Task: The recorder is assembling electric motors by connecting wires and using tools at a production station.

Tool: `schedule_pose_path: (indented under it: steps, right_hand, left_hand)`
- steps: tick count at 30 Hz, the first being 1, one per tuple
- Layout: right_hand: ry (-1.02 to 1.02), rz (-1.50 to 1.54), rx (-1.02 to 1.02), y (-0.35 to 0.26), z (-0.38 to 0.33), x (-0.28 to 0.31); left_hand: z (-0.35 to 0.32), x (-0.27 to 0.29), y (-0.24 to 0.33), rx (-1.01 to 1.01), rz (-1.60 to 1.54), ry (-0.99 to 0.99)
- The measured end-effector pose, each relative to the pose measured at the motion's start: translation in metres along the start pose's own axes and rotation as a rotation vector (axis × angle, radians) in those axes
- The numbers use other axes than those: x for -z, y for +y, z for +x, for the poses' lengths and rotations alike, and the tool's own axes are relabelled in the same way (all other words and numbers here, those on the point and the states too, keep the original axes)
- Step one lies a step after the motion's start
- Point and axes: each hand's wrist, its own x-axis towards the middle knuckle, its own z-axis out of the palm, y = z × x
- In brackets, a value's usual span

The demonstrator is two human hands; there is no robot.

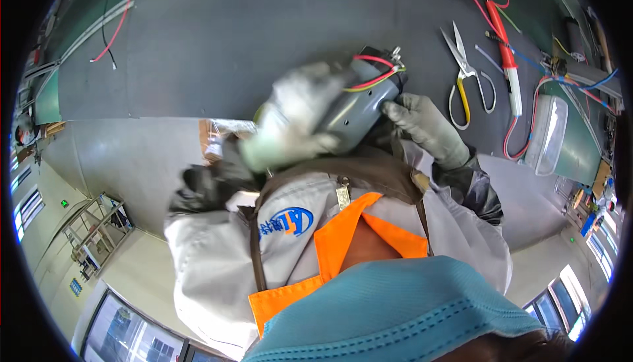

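A grey cylindrical motor [359, 115] is held tilted at the bench's near edge, close to my chest. Red and yellow-green wires [379, 82] run over its upper end, where a small metal fitting [395, 53] sticks out. My right hand [425, 128], in a whitish glove, has its fingers bent against the motor's right side; part of the grip is hidden behind it. On the other side, my gloved left hand [293, 115] is smeared by motion over the motor's left part, so its fingers do not show clearly.
Scissors [465, 72] with one yellow handle loop lie on the dark bench mat [217, 39]. Beside them are a red-and-white pen-shaped tool [504, 52] and a clear oblong case [547, 134]. Loose wires [119, 26] lie at the far left. A carton [208, 141] shows below the bench edge.
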Motion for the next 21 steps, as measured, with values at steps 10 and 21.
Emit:
schedule_pose_path:
  steps: [10,21]
  right_hand:
    - [0.118,-0.267,0.937,-0.136,0.229,0.005]
    - [1.224,0.003,0.47,-0.003,-0.061,0.127]
  left_hand:
    - [0.178,0.024,-0.175,0.615,-0.184,0.773]
    - [0.047,0.038,-0.087,0.59,-0.961,0.497]
